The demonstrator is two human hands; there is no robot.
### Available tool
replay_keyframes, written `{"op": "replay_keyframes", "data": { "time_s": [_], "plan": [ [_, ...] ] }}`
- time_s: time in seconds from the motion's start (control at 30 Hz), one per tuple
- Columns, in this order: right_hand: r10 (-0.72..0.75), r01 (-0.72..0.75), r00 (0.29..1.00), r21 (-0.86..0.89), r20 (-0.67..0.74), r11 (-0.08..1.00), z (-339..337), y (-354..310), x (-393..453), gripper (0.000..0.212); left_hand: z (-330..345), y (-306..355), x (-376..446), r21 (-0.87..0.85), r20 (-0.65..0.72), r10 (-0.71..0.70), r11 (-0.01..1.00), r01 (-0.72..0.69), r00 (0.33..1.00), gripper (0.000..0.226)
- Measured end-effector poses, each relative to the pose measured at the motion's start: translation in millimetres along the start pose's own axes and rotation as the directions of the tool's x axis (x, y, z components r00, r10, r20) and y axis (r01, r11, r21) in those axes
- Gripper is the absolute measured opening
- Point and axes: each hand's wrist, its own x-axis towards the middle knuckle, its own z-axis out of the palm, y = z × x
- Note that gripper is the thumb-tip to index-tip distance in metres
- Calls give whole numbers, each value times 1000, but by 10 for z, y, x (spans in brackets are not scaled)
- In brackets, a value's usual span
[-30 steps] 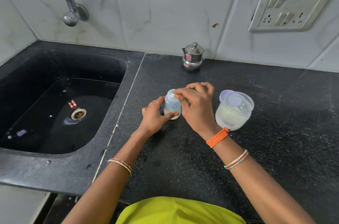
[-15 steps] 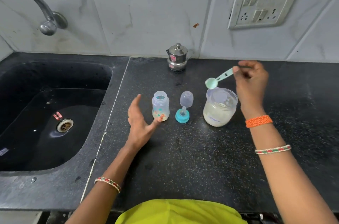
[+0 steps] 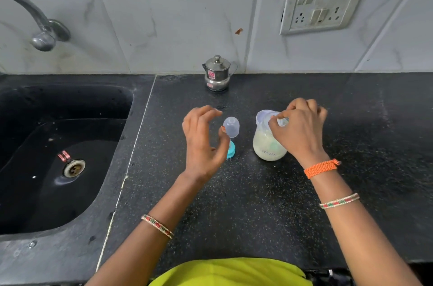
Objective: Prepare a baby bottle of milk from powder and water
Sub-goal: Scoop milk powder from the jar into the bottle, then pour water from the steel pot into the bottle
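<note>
Black speckled bench; black sink set into its left side, drain visible, nothing else clear in the basin. Small lidded steel pot at the back edge against the tiled wall.

Powder jar, clear, roughly half full of white powder, near mid-bench toward the back, lid off and leaning just behind it. Green scoop shows faintly through the jar wall, down in the powder. Right hand over the jar mouth, fingers bunched and dipping inside; presumably pinching the scoop handle, though the grip itself is hidden.

Clear dome cap on the teal nipple ring, just left of the jar. Left hand raised in front of them, fingers loosely curled, holding nothing. Bottle body not visible; hidden behind that hand.

0.5 s ago: scoop was held in the air above the jar; left hand lay flat beside the visible bottle.
</note>
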Motion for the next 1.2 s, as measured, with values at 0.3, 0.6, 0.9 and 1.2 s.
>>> {"op": "replay_keyframes", "data": {
  "time_s": [0.3,0.6,0.9,1.2],
  "plan": [
    [32,11,985,-244,172,970,-274,-189,80,55,-207,-250,873,-82,-148,-188,981,177,971,27],
    [4,-263,847,413,531,872,594,-745,1742,34,89,-1140,1415,22,276,-479,870,493,833,24],
    [139,-413,859,505,493,758,1440,-676,2295,7,205,-1634,1251,76,348,-557,818,570,754,26],
    [97,-580,762,608,640,542,1268,-590,2067,20,219,-1360,1133,5,361,-562,799,602,744,28]
  ]
}}
